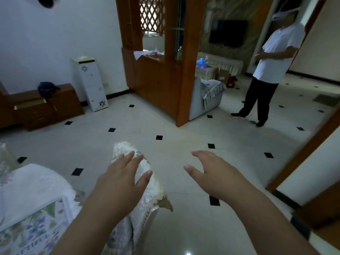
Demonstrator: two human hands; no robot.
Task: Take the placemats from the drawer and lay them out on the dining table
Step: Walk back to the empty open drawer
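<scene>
The person's two forearms are bare to the frame's lower edge, with no sleeve showing, and the left hand (120, 183) and right hand (213, 173) are likewise uncovered.

At seven o'clock, the dining tabletop (33, 183) wears a white cloth, with a floral placemat (35, 225) in blue and green lying flat on it near the bottom edge. At nine o'clock, a low wooden drawer unit (46, 107) stands against the wall.
</scene>
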